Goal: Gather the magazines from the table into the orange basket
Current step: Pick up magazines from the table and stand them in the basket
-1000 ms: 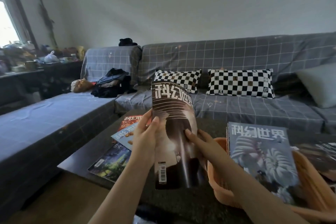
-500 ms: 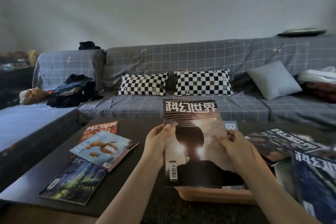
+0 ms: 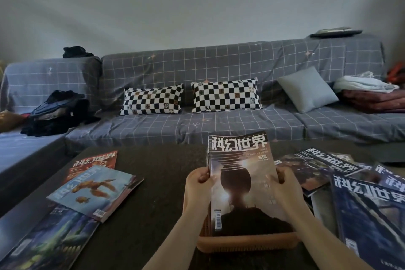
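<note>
**Insp. A:** Grip first: left hand [image 3: 200,178] pinches the left edge of the brown-cover magazine [image 3: 242,184], thumb on the front, fingers curled behind. Right hand [image 3: 282,184] clasps the right edge the same way. Mag stands near upright, lower end down inside the orange basket [image 3: 247,243].

**Insp. B:** Hidden parts?

**A:** Plenty. Basket interior is screened by the cover and both forearms; only the front wall and rim show. More page edges show behind the held mag at upper left, so at least one more copy stands w/ it; count can't be told. Fingers behind the cover not visible.

**B:** Cut off?

**A:** Dark blue-green magazine [image 3: 47,241] at bottom left runs out of view. Fanned pile of magazines [image 3: 341,173] at right overlaps itself and is clipped by the right edge; lower titles unreadable.

**B:** Materials, shapes?

**A:** Basket: plastic, rounded-rectangular, w/ a woven-looking wall. Covers glossy, flat, rectangular. Table [image 3: 153,182]: dark, matte top. Pale blue magazine [image 3: 94,193] lies tilted over a red magazine [image 3: 96,160] and just touches the blue-green one.

**B:** Beyond the table?

**A:** Sofa [image 3: 219,66] under a grey grid-pattern cloth, two checkered cushions [image 3: 188,98], one plain grey cushion [image 3: 306,90]. Dark clothing heap [image 3: 57,114] at left, detail too dim to read.
</note>
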